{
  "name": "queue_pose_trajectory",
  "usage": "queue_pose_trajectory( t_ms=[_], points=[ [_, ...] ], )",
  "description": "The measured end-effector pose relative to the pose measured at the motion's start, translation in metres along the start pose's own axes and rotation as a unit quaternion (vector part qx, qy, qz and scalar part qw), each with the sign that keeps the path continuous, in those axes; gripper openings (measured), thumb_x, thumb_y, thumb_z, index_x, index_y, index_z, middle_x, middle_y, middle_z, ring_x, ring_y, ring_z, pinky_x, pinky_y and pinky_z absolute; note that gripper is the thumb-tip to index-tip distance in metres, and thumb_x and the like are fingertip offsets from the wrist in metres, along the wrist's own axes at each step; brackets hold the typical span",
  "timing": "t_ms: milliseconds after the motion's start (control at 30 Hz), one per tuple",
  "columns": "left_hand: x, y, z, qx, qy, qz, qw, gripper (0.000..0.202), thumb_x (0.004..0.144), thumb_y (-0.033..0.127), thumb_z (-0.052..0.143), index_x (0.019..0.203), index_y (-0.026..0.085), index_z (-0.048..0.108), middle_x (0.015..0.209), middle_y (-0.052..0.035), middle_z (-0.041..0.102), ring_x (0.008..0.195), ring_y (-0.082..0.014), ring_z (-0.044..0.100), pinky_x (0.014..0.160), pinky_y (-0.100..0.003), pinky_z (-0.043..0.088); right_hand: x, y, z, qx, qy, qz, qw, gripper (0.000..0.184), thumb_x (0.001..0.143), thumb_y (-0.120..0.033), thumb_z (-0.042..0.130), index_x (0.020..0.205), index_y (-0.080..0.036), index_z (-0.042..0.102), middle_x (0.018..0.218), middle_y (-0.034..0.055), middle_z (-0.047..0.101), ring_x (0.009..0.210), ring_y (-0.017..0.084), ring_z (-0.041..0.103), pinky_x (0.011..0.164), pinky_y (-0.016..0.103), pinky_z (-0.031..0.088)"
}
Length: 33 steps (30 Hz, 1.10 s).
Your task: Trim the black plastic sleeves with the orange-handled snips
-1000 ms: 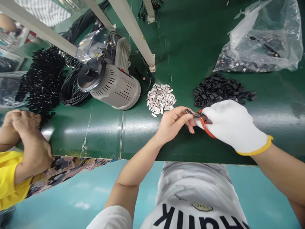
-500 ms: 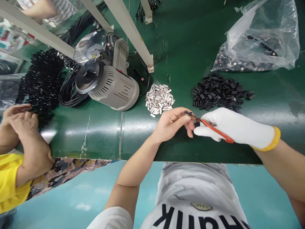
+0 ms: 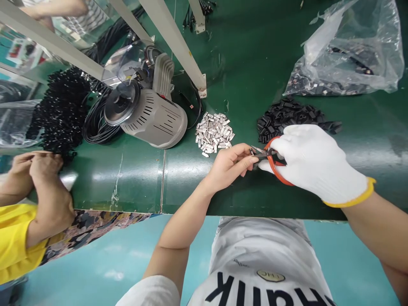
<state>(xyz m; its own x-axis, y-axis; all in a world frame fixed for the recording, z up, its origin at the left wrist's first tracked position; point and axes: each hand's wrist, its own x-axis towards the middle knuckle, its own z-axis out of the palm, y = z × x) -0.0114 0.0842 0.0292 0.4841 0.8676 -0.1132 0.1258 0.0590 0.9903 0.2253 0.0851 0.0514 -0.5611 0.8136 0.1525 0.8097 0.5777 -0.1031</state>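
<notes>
- Green belt-topped workbench (image 3: pixel 245 55) runs across the view, glossy, with a vertical seam (image 3: pixel 163 182)
- Beige metal frame rails (image 3: pixel 170 38) slant across it
- Overhead light leaves pale glare (image 3: pixel 372 159) along the surface
- Teal painted floor (image 3: pixel 95 272) lies below

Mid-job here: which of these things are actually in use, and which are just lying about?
In use: left hand, gloved right hand, orange-handled cutters, small dark piece.

Lying about: metal clips, black pieces, plastic bag, grey machine.
</notes>
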Motion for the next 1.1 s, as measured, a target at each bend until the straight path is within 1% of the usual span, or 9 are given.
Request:
queue_pose_trajectory(
  t_ms=[67,167,233,300,500,633,733,900,1100],
  points=[
    [0.000,0.001,-0.001,0.045,-0.010,0.015,0.999,0.035,0.098,0.051,0.067,0.095,0.016,0.063,0.071,0.0024,0.061,0.057,-0.0073,0.052,0.055,-0.021,0.040,0.000,0.001,0.002,-0.003,-0.006,-0.015,1.000,0.031,0.092,-0.045,0.055,0.072,-0.022,0.051,0.063,0.0035,0.045,0.069,0.020,0.037,0.070,0.033,0.019],
    [-0.001,0.001,-0.004,0.107,-0.023,0.050,0.993,0.034,0.100,0.049,0.065,0.087,0.017,0.059,0.070,0.0038,0.054,0.061,-0.0082,0.046,0.058,-0.023,0.036,-0.001,0.002,0.004,-0.008,-0.007,-0.017,1.000,0.032,0.094,-0.043,0.053,0.070,-0.022,0.051,0.062,0.0042,0.045,0.070,0.020,0.038,0.071,0.034,0.017],
    [-0.001,0.002,-0.006,0.135,-0.030,0.063,0.988,0.035,0.101,0.048,0.063,0.085,0.018,0.057,0.070,0.0042,0.050,0.062,-0.0089,0.041,0.059,-0.024,0.032,-0.001,0.002,0.004,-0.006,-0.007,-0.018,1.000,0.033,0.094,-0.041,0.053,0.068,-0.022,0.049,0.061,0.0047,0.045,0.069,0.020,0.037,0.070,0.033,0.016],
    [-0.002,0.003,-0.008,0.145,-0.038,0.065,0.987,0.035,0.102,0.048,0.060,0.084,0.018,0.055,0.072,0.0036,0.048,0.065,-0.0100,0.039,0.060,-0.025,0.031,-0.001,0.002,0.003,0.000,-0.002,-0.016,1.000,0.033,0.093,-0.040,0.054,0.067,-0.022,0.048,0.061,0.0046,0.045,0.067,0.019,0.034,0.069,0.033,0.015],
    [-0.003,0.003,-0.008,0.129,-0.061,0.059,0.988,0.036,0.104,0.050,0.057,0.085,0.020,0.052,0.072,0.0037,0.042,0.064,-0.0110,0.035,0.060,-0.027,0.030,-0.001,-0.001,0.003,0.001,0.001,-0.010,1.000,0.036,0.093,-0.041,0.056,0.065,-0.021,0.044,0.061,0.0040,0.043,0.066,0.018,0.034,0.067,0.032,0.015],
    [-0.003,0.001,-0.007,0.106,-0.065,0.055,0.991,0.036,0.104,0.050,0.056,0.086,0.020,0.051,0.073,0.0036,0.043,0.065,-0.0110,0.036,0.061,-0.027,0.030,-0.004,-0.002,0.008,-0.005,0.003,-0.002,1.000,0.038,0.095,-0.045,0.052,0.066,-0.022,0.045,0.060,0.0040,0.043,0.065,0.018,0.032,0.067,0.032,0.015],
    [-0.003,0.001,-0.006,0.106,-0.062,0.051,0.991,0.036,0.105,0.049,0.055,0.085,0.020,0.050,0.072,0.0038,0.042,0.065,-0.0109,0.035,0.061,-0.027,0.029,-0.007,-0.003,0.010,-0.013,0.005,0.012,1.000,0.040,0.097,-0.046,0.049,0.066,-0.021,0.047,0.060,0.0042,0.044,0.065,0.018,0.032,0.068,0.032,0.016],
    [-0.003,-0.001,-0.004,0.103,-0.056,0.048,0.992,0.037,0.104,0.050,0.056,0.083,0.020,0.048,0.071,0.0045,0.039,0.064,-0.0105,0.032,0.060,-0.027,0.028,-0.013,-0.005,0.011,-0.047,0.006,0.020,0.999,0.037,0.097,-0.040,0.047,0.066,-0.020,0.051,0.059,0.0049,0.044,0.064,0.018,0.030,0.069,0.032,0.015],
    [-0.002,-0.006,-0.001,0.083,-0.048,0.026,0.995,0.042,0.101,0.056,0.058,0.082,0.020,0.048,0.072,0.0040,0.041,0.065,-0.0109,0.033,0.061,-0.027,0.029,-0.015,-0.006,0.013,-0.054,0.008,0.030,0.998,0.042,0.099,-0.046,0.045,0.067,-0.019,0.055,0.058,0.0050,0.045,0.061,0.017,0.032,0.068,0.032,0.011]
  ],
)
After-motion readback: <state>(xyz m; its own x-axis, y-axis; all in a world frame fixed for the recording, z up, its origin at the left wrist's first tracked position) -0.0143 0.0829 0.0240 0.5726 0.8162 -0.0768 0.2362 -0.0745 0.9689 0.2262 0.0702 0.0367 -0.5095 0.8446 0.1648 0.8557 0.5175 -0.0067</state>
